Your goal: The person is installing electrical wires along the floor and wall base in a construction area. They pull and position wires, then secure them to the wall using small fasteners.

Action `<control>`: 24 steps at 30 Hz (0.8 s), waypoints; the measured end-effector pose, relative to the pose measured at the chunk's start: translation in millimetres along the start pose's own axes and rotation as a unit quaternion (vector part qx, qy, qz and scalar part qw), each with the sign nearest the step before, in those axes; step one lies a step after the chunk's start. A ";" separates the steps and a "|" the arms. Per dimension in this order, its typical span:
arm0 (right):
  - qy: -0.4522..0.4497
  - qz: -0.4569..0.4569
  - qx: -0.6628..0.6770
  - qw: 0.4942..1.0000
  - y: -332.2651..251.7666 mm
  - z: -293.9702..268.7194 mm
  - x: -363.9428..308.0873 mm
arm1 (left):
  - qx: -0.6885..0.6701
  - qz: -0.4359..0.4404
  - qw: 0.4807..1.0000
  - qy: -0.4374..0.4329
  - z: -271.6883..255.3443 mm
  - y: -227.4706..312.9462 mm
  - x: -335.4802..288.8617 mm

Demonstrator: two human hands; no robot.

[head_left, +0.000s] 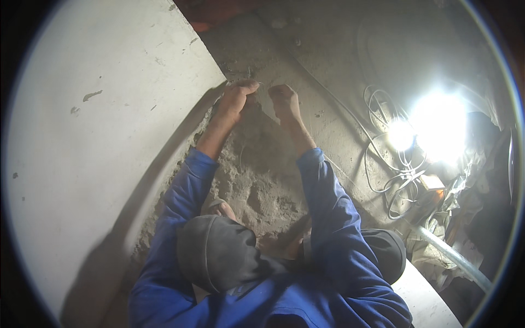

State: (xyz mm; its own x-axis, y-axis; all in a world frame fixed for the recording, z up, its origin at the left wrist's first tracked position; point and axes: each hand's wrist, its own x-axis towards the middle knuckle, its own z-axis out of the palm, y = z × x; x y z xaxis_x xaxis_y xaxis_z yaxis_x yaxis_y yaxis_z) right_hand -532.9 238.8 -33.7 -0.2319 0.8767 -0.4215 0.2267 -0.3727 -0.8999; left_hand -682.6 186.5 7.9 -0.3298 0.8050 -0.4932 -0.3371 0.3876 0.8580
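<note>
My left hand (236,99) is closed, thumb laid over the curled fingers, near the lower corner of a white panel (104,109). A thin pale strand seems to show at its thumb tip, too fine to name. Just to its right, a small gap away, my right hand (285,101) is curled into a fist. What either hand holds, if anything, is hidden or too small to make out. Both arms reach forward in blue sleeves over rough, broken ground (262,175).
At the right a very bright lamp (437,126) glares beside a tangle of pale cable (404,177). One thin cable (333,101) crosses the dusty floor. A metal pipe (454,254) lies at the lower right among crumpled sheeting (432,246). My bent knees are close below.
</note>
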 end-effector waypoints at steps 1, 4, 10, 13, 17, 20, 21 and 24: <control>-0.004 -0.002 0.002 1.000 -1.5 0.5 -1.8 | -0.029 -0.033 0.999 -0.011 0.2 0.3 -1.3; -0.026 0.006 0.018 0.999 -7.8 0.9 -6.9 | -0.049 -0.065 0.996 -0.038 2.5 0.6 -4.4; -0.070 0.013 0.091 0.993 -22.7 -3.5 -21.6 | 0.208 -0.003 0.978 -0.001 6.4 -0.5 -2.2; -0.092 0.027 0.113 0.989 -28.8 -7.3 -25.3 | 0.180 0.000 0.984 0.004 7.2 -4.4 5.1; -0.094 0.051 0.105 0.989 -30.4 -9.6 -24.1 | 0.094 0.009 0.995 -0.017 3.1 -10.0 7.5; -0.106 0.055 0.107 0.987 -28.8 -10.7 -21.9 | 0.085 -0.018 0.995 -0.050 -1.1 -8.2 6.1; -0.101 0.064 0.104 0.987 -28.4 -11.1 -21.2 | 0.088 -0.033 0.993 -0.064 -2.0 -7.3 5.9; -0.099 0.056 0.091 0.989 -29.1 -11.3 -19.7 | 0.078 -0.043 0.993 -0.077 -4.0 -9.0 6.8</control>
State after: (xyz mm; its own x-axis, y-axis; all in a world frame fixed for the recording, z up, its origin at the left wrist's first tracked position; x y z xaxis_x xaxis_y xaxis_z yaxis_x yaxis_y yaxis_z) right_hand -524.2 235.8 2.0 -0.4003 0.7563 -0.5174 0.0923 -0.5285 -0.8439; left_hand -685.4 186.7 -3.8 -0.1632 0.8207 -0.5476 -0.2128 0.5127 0.8318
